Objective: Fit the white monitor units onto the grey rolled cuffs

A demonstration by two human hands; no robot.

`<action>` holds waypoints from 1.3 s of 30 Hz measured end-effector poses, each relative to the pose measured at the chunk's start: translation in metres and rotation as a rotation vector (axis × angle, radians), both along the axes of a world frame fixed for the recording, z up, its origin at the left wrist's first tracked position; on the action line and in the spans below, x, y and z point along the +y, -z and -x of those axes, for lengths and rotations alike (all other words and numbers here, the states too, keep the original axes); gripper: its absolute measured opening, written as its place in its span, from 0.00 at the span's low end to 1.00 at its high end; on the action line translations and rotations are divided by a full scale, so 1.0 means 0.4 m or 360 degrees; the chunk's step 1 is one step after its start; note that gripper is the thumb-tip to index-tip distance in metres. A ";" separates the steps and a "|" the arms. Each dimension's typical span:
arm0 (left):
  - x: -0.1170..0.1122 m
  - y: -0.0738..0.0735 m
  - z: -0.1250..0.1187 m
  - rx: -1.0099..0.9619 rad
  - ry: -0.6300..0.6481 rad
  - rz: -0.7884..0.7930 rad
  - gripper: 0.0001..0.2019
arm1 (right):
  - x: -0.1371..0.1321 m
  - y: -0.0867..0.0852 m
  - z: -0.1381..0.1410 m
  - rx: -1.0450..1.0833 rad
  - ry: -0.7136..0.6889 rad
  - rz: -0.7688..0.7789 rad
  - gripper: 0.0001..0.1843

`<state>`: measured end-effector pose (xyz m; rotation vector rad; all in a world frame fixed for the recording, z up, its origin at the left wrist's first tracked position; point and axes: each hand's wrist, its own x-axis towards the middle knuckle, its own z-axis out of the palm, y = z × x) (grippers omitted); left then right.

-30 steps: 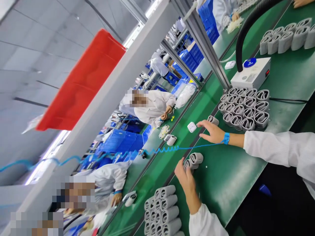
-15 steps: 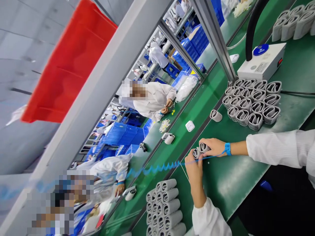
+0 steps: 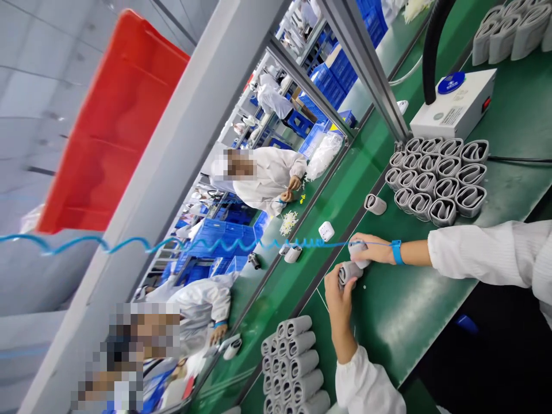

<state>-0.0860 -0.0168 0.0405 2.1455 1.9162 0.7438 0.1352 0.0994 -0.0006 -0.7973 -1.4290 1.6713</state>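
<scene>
On the glossy green worktop (image 3: 414,293), the left hand (image 3: 338,287) had thumb and fingers curled around a rolled grey fabric-looking band (image 3: 351,271), and the right hand (image 3: 374,250) had its fingers bent closely over a second grey roll (image 3: 356,248) just beside it. Handling seemed partway along: one tight block of grey rolls (image 3: 435,179) stood by a white rectangular box (image 3: 451,112) with a black ribbed hose (image 3: 430,63), another grey block (image 3: 295,365) stood to the left, and a lone grey roll (image 3: 376,204) (apparently ungrouped) sat apart. Running from the blue wristband (image 3: 397,252), a coiled blue cord (image 3: 318,242) crossed the view, perhaps the likeliest snag.
</scene>
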 end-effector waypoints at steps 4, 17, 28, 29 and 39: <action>-0.014 0.008 0.013 0.0055 0.0014 -0.0044 0.27 | 0.028 -0.006 -0.008 -0.0122 0.0261 -0.0194 0.29; -0.020 0.036 -0.002 -0.0286 -0.0425 0.0009 0.31 | 0.051 -0.019 -0.031 -0.0240 0.0523 -0.1040 0.45; -0.022 0.016 -0.050 -0.0583 -0.0087 0.0072 0.18 | -0.033 0.022 0.005 -0.0174 -0.0472 -0.0982 0.34; -0.023 0.018 -0.050 -0.0620 -0.0135 0.0090 0.18 | -0.030 0.026 0.007 -0.0156 -0.0453 -0.0888 0.33; -0.049 0.011 0.123 -0.0260 -0.0896 -0.0173 0.24 | -0.004 0.022 0.010 0.0222 -0.0340 0.0211 0.36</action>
